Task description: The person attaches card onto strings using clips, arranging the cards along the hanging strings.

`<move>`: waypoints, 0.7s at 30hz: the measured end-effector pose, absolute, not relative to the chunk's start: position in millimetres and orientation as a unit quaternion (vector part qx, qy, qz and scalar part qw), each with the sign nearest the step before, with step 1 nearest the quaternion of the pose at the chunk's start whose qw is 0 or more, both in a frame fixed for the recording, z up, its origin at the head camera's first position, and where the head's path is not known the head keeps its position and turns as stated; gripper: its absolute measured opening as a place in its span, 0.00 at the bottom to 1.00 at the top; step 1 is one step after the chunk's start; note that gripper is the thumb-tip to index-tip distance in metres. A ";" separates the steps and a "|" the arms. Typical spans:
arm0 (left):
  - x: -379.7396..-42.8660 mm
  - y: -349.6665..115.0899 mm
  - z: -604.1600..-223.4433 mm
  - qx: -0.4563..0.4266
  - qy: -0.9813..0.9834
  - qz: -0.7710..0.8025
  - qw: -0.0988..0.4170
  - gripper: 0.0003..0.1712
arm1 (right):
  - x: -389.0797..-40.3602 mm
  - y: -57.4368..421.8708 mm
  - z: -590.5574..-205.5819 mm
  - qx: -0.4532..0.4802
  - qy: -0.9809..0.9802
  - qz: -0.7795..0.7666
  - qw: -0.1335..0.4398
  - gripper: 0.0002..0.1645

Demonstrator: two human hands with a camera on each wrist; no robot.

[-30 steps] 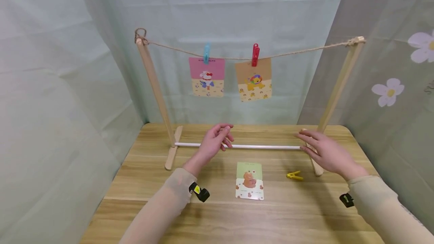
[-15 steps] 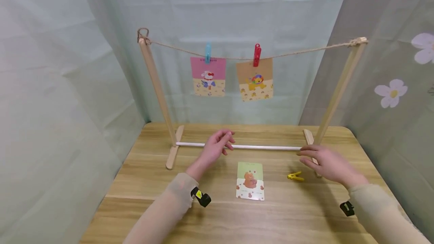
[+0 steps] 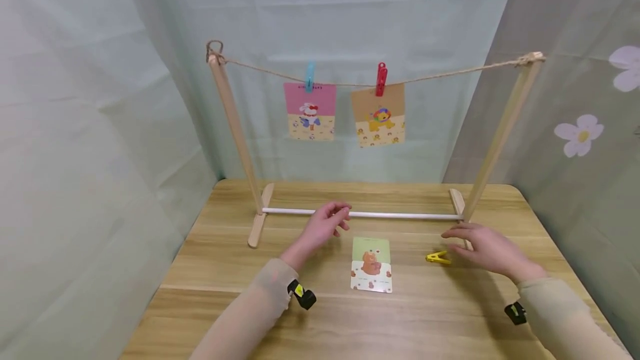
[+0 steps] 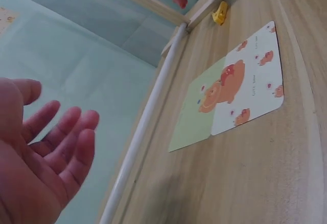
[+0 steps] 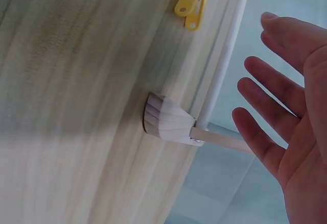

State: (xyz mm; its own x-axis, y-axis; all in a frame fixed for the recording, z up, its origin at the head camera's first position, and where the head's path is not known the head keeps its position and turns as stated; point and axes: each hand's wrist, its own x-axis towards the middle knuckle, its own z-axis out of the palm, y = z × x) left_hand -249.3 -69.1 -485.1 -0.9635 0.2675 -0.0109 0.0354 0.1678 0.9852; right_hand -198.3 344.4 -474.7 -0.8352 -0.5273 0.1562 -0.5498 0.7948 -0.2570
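A card with a bear point(image 3: 371, 264), green above and white below, lies flat on the wooden table. To its right is a yellow clothespin point(image 3: 438, 258). My left hand point(image 3: 326, 225) hovers behind and left of the card, fingers loosely bent and holding nothing. Above and just right of the clothespin, my right hand point(image 3: 487, 249) hangs in the air with relaxed fingers, also holding nothing. In the right wrist view the clothespin point(image 5: 193, 2) lies apart from the fingers. A pink card point(image 3: 310, 113) hangs under a blue clothespin point(image 3: 310, 78), an orange card point(image 3: 379, 115) under a red clothespin point(image 3: 381, 79).
A twine line point(image 3: 435, 76) runs between two wooden posts point(image 3: 235, 132). A white rod point(image 3: 400, 215) joins their feet low over the table point(image 3: 210, 299), behind the bear card. Pale cloth point(image 3: 100, 154) encloses the sides and back.
Both hands have come down and nearer, the right one closer to the yellow clothespin. The view has shifted slightly. The cards and clothespins have stayed in place.
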 end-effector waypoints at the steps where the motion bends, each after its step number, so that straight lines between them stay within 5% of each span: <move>1: -249.2 -68.9 -486.5 0.098 0.764 0.630 0.094 0.20 | -198.5 344.7 -475.1 0.287 -0.946 0.146 0.037 0.18; 21: -243.0 -71.1 -502.3 0.132 0.844 0.502 0.134 0.20 | -193.1 344.1 -493.0 0.292 -0.943 0.154 0.042 0.25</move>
